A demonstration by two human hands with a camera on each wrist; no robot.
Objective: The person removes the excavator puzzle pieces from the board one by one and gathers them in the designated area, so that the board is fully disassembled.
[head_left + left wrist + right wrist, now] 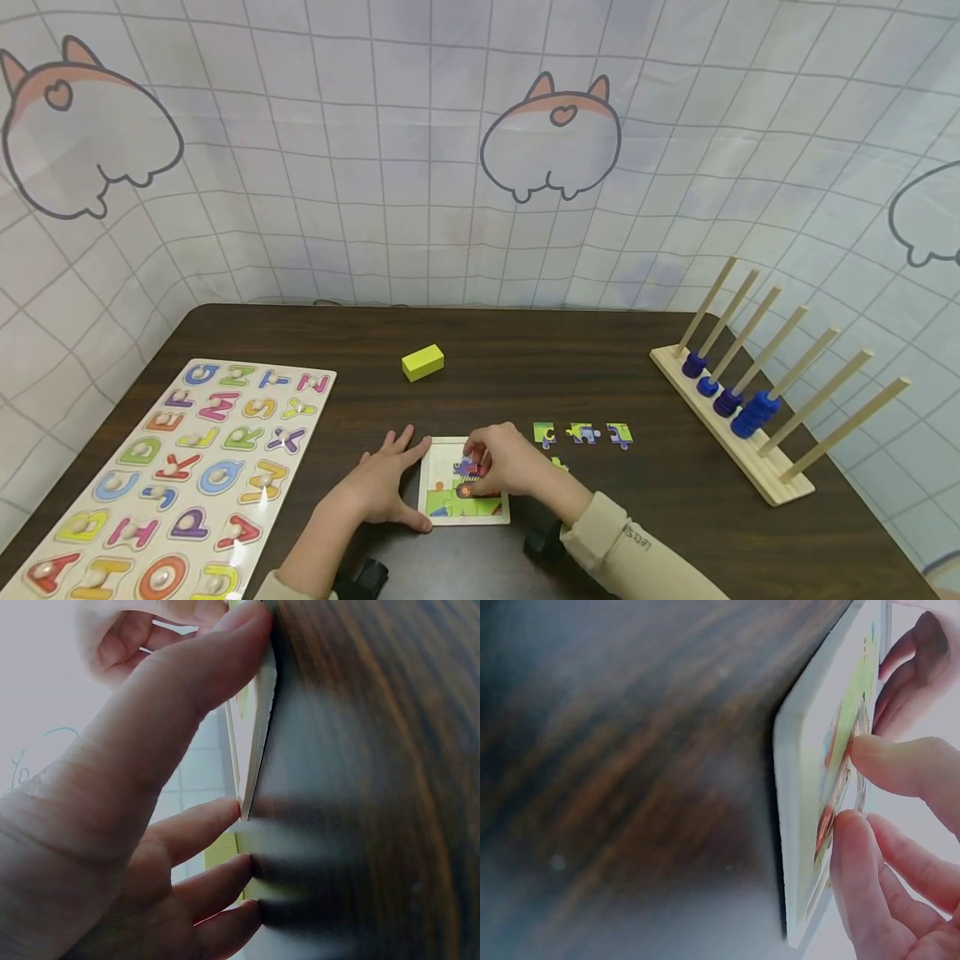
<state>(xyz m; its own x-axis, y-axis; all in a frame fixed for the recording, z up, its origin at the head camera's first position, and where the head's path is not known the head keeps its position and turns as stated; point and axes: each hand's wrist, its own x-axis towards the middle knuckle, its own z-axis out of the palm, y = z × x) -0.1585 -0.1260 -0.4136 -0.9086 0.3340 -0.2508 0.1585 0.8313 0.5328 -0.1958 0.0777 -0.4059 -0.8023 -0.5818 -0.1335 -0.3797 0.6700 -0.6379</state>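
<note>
A small jigsaw puzzle in a pale wooden tray (442, 454) lies on the table, its lower part filled with green and orange pieces. My left hand (384, 483) is spread along the tray's left side, with thumb and index fingertip touching its edge. In the left wrist view, that thumb (202, 667) rests at the tray's rim and the other fingers are straight against the table. Over the tray, my right hand (504, 460) pinches a puzzle piece (469, 471) with purple and dark colours. The right wrist view shows its thumb and fingertips at the puzzle surface (829, 817).
Loose puzzle pieces (582, 432) lie right of the tray, one partly hidden by the right wrist. A yellow block (423, 363) sits behind it. An alphabet peg board (300, 383) covers the left side; a wooden peg rack (772, 479) with blue beads stands at right.
</note>
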